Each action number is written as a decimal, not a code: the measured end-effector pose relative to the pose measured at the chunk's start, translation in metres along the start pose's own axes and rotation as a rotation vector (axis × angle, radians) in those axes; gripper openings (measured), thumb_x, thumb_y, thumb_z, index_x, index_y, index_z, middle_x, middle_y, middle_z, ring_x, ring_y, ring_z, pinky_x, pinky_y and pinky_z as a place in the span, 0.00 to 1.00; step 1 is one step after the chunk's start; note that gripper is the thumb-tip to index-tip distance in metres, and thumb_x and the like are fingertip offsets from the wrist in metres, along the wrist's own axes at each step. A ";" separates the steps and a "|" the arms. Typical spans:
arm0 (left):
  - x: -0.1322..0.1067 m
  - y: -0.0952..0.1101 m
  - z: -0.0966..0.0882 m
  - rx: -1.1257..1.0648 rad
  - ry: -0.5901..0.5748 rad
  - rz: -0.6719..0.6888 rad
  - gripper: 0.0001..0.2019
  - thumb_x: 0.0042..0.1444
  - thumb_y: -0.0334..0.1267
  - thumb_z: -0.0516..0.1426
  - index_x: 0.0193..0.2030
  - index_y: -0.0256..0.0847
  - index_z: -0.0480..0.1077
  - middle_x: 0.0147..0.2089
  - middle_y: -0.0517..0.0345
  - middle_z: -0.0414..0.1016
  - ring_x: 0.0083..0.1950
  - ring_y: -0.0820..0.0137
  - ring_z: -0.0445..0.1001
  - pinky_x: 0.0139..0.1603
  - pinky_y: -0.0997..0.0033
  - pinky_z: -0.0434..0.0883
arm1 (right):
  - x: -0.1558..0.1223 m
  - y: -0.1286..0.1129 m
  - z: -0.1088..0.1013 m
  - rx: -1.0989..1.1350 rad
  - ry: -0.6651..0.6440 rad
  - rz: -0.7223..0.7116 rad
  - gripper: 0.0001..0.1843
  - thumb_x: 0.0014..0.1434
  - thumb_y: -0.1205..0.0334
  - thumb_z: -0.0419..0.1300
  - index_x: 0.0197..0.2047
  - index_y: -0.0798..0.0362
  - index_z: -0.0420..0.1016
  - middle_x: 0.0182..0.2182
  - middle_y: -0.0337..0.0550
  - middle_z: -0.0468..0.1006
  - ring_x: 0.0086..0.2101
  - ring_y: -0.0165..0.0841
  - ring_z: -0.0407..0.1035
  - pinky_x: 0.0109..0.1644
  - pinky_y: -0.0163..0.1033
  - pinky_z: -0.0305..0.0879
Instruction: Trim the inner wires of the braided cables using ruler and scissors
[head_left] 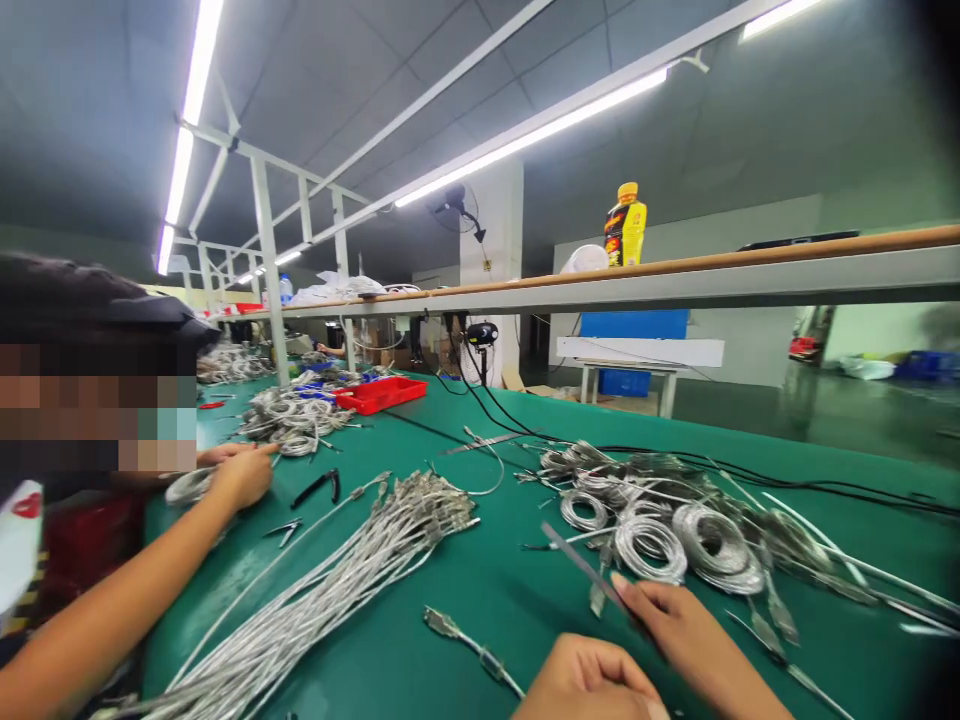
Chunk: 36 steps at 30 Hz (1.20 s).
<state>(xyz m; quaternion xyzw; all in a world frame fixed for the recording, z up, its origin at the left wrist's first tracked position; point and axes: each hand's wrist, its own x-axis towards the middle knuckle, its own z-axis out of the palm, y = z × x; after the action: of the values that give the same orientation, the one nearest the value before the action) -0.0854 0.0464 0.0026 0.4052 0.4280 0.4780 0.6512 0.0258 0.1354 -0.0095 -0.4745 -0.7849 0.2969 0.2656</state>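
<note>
At the bottom edge, my left hand (589,682) is closed, with its fingers curled in. A clear-jacketed silver cable (491,664) with a USB-type plug (441,622) runs from the table into this hand. Just right of it, my right hand (675,625) pinches a thin flat metal strip (577,560) between thumb and fingers. The strip points up and left, its far end free above the green table. Coiled silver cables (651,548) lie just beyond my right hand. A bundle of straight silver cables (322,590) stretches across the table on the left.
A co-worker's hand (247,475) is at the left, beside a coil. Nearby lie black-handled pliers (319,487) and small snips (283,530). A red tray (382,394) stands farther back. Black cords (675,455) cross the table; a shelf (675,280) overhangs it with a bottle (626,225).
</note>
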 end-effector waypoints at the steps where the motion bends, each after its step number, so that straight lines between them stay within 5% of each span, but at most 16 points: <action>1: -0.003 0.002 -0.001 0.015 -0.031 0.003 0.17 0.20 0.48 0.63 0.12 0.37 0.65 0.16 0.60 0.68 0.10 0.83 0.52 0.14 0.77 0.43 | -0.003 -0.007 -0.007 -0.016 0.040 0.008 0.24 0.53 0.48 0.41 0.14 0.52 0.56 0.11 0.36 0.59 0.17 0.29 0.56 0.21 0.33 0.48; 7: -0.012 -0.003 0.000 0.284 -0.174 0.089 0.13 0.40 0.46 0.58 0.20 0.36 0.67 0.10 0.71 0.53 0.11 0.82 0.44 0.14 0.76 0.40 | -0.026 -0.021 -0.036 -0.342 0.344 0.099 0.29 0.53 0.44 0.42 0.09 0.52 0.55 0.10 0.36 0.58 0.15 0.28 0.54 0.20 0.33 0.42; 14: -0.015 -0.002 0.004 0.285 -0.032 0.145 0.11 0.44 0.43 0.56 0.21 0.37 0.66 0.11 0.73 0.46 0.14 0.81 0.41 0.16 0.78 0.39 | -0.049 0.011 -0.044 -0.475 0.468 -0.015 0.26 0.55 0.57 0.45 0.08 0.55 0.56 0.09 0.35 0.61 0.16 0.25 0.51 0.28 0.33 0.47; 22: -0.014 0.003 0.004 0.281 0.018 0.114 0.11 0.44 0.42 0.56 0.20 0.37 0.66 0.12 0.74 0.43 0.14 0.82 0.37 0.16 0.78 0.37 | -0.053 0.011 -0.065 -0.520 0.476 -0.066 0.24 0.54 0.60 0.46 0.08 0.55 0.56 0.09 0.34 0.62 0.16 0.25 0.53 0.31 0.34 0.46; 36: -0.014 0.001 0.004 0.324 0.013 0.121 0.10 0.45 0.41 0.56 0.21 0.37 0.67 0.13 0.73 0.46 0.15 0.81 0.36 0.16 0.76 0.37 | -0.054 0.006 -0.066 -0.554 0.522 -0.181 0.24 0.53 0.63 0.47 0.08 0.55 0.55 0.08 0.32 0.61 0.16 0.24 0.53 0.31 0.35 0.45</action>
<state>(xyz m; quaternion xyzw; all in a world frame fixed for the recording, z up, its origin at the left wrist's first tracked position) -0.0842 0.0329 0.0069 0.5269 0.4786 0.4437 0.5444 0.0976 0.1032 0.0236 -0.5166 -0.7802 -0.0817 0.3432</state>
